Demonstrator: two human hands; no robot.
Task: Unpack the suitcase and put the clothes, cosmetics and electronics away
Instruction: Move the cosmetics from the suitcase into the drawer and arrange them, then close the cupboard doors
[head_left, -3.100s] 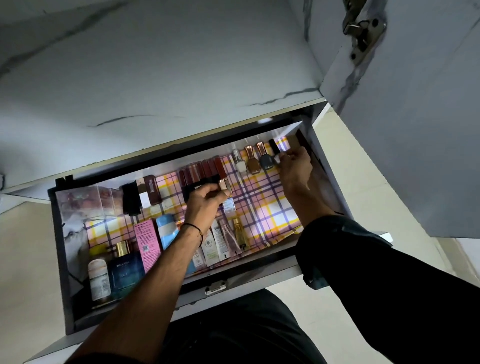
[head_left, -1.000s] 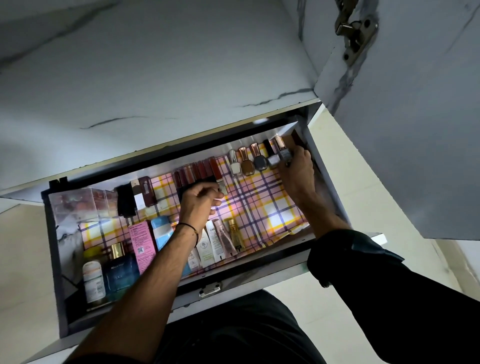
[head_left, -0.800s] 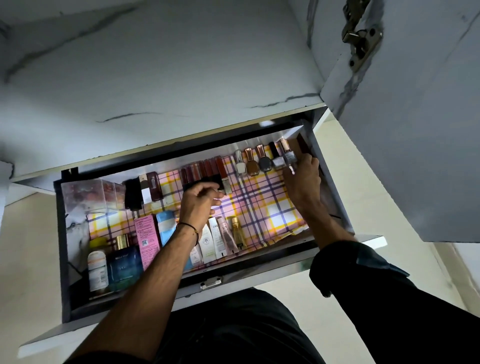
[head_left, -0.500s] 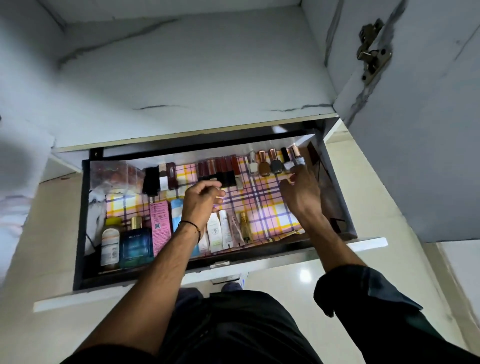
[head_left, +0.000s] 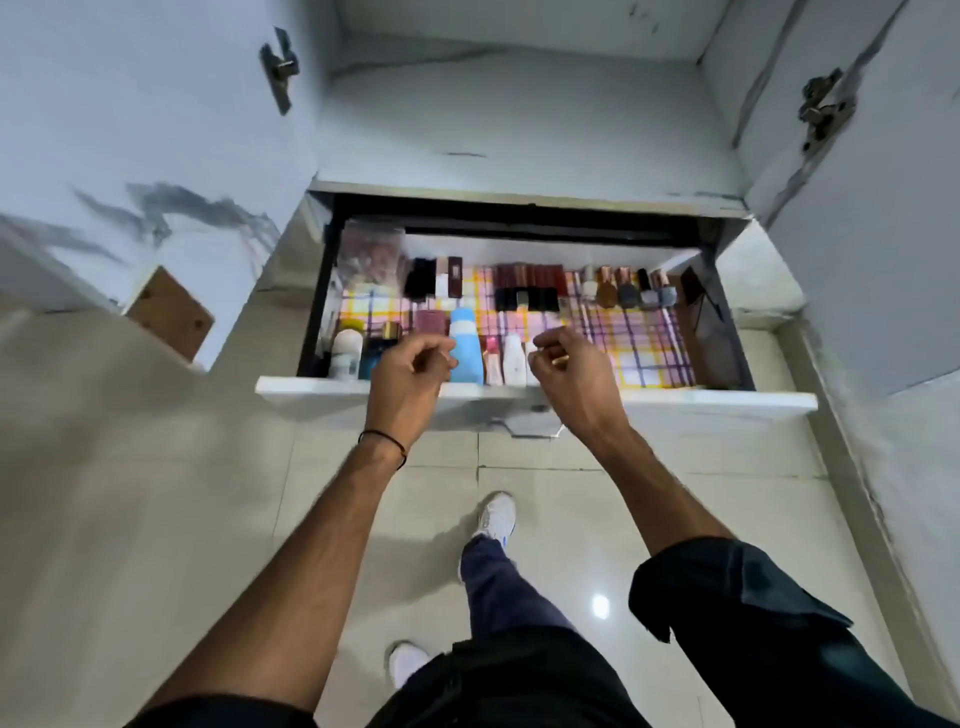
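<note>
While the drawer stands pulled out of the cupboard, both hands hang over its white front edge, neither one holding anything. The left hand sits toward the drawer's left half with its fingers curled loosely inward, tips close together and empty. The right hand sits near the drawer's middle, its fingers likewise bent in a loose curl with nothing between them. A thin black band circles the left wrist.

Inside the drawer the cosmetics lie on a pink and yellow checked liner. Along the drawer's back wall run a clear box in the left corner, then dark lipstick tubes at the centre, then a row of small nail polish bottles toward the right corner. Along the drawer's front edge stand a white roll-on bottle at the left, a blue bottle just right of the left hand, and a white tube between the two hands. The drawer's right half in front of the nail polish holds only liner. Below the drawer is a tiled floor, with the person's white shoe on it
</note>
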